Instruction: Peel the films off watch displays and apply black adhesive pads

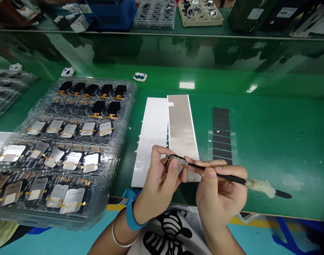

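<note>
My left hand grips a small display part by its edges, over the lower end of two long sheets. The part has a dark rim, a greyish back and a bit of orange flex. Closed round black tweezers, my right hand holds their metal tip against the part's right edge. A pale, lumpy wrap sits near the tweezers' rear end. Behind my hands lie a white sheet and a grey-beige sheet.
Clear plastic trays with rows of display parts stand at the left. A strip of dark rectangles lies right of the sheets. Farther back are a small white frame and a shelf holding a compartment box and a blue machine.
</note>
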Tool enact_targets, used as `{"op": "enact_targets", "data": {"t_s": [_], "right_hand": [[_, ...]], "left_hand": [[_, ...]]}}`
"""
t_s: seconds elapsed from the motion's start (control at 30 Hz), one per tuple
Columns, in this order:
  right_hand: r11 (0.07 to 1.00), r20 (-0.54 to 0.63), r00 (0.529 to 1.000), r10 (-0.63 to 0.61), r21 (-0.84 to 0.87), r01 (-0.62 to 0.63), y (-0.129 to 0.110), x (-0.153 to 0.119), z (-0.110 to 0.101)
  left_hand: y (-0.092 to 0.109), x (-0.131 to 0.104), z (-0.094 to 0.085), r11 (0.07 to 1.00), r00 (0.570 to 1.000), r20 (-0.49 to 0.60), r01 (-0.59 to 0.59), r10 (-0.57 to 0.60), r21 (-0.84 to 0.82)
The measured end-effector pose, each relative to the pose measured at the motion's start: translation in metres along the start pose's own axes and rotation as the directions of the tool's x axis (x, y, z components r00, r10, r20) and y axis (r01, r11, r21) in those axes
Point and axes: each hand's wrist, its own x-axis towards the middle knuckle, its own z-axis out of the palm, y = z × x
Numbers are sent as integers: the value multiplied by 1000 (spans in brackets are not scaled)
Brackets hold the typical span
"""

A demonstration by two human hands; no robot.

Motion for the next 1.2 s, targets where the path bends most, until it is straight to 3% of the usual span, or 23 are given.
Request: {"op": "enact_targets", "data": {"t_s": [0.17, 0.27, 0.33, 0.43, 0.57, 0.77, 1.0, 1.2], "right_hand": [[997, -48, 996, 72, 32, -71, -5, 6, -9], [996, -103, 995, 8, -83, -16, -10, 20, -30], [982, -109, 994, -19, -189, -2, -12, 32, -50], [935, -20, 993, 114, -336, -114, -13, 47, -83], [884, 61, 971, 232, -430, -184, -11, 48, -109], [864, 103, 964, 244, -474, -168, -7, 36, -113], [873, 124, 958, 260, -453, -179, -6, 36, -115], [866, 122, 959, 255, -470, -171, -5, 36, -113]], "left_hand": [[-1, 4, -1, 998, 995, -100, -1, 7, 60], [0, 4, -3, 995, 994, -100, 51, -42, 89], [2, 3, -3, 985, 995, -47, 89, -83, 148], [6, 2, 2, 934, 984, 107, 99, -144, 344], [7, 5, 19, 785, 940, 297, -57, -166, 617], [-5, 13, 30, 564, 935, 341, -229, -100, 794], [-11, 13, 29, 457, 917, 397, -339, -34, 822], [-12, 13, 30, 437, 916, 402, -359, -6, 824]]}}
